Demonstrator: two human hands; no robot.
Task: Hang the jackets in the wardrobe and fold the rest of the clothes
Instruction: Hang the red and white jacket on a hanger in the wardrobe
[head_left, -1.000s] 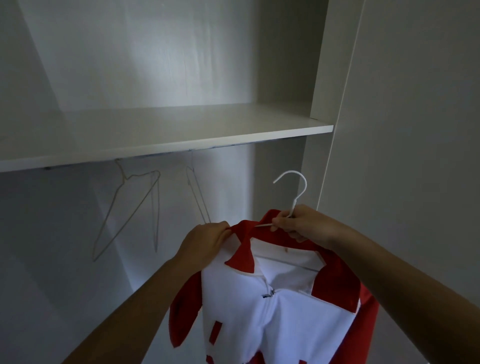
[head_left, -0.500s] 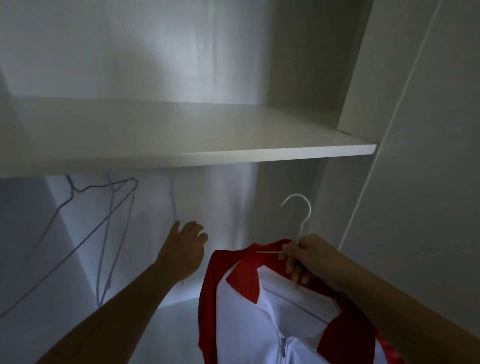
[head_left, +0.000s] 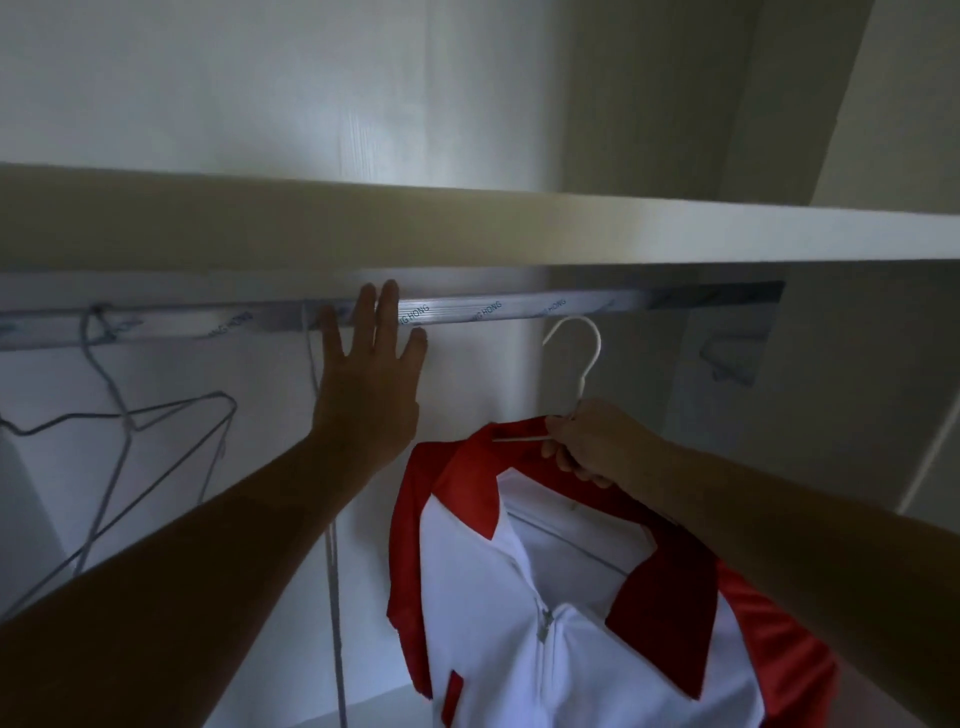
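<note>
A red and white zip jacket (head_left: 561, 613) hangs on a white hanger (head_left: 582, 358) at the lower right. My right hand (head_left: 592, 447) grips the hanger's neck at the red collar, with the hook just below the metal wardrobe rail (head_left: 519, 309). My left hand (head_left: 369, 379) reaches up with straight, spread fingers, its fingertips at the rail to the left of the hook. It holds nothing.
A white shelf (head_left: 519, 234) runs just above the rail. An empty wire hanger (head_left: 130, 415) hangs from the rail at the left, and another thin hanger (head_left: 332, 571) hangs behind my left forearm. The wardrobe's side panel (head_left: 779, 389) stands at the right.
My left hand rose from below the shelf up to the rail. My right hand lifted the jacket and hanger toward the rail. My view dropped below the shelf, so the rail now shows.
</note>
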